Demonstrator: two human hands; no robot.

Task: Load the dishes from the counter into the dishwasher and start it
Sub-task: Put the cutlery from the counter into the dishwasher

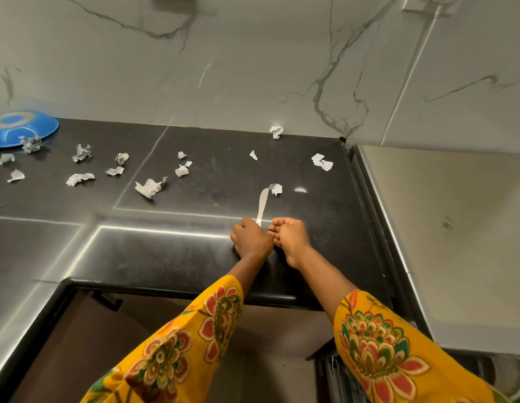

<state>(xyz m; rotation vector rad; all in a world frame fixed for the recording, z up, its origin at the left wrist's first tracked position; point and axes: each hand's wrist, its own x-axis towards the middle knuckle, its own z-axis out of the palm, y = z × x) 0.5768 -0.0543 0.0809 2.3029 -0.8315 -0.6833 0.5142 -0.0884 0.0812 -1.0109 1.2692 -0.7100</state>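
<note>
Currently your left hand [252, 239] grips the white knife [262, 206] by its handle; right hand [290, 238] curled right beside it, grip unclear. Blue plate [23, 128] far left on table [194, 251].

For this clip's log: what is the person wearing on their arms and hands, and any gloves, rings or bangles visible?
Both arms wear loose mustard-yellow sleeves printed with large red, green and cream flowers: the left sleeve and the right sleeve. The sleeves end partway up the forearms, leaving the wrists uncovered. The left hand and right hand are bare: no gloves, and no rings, bangles or watch can be seen from this angle.
</note>
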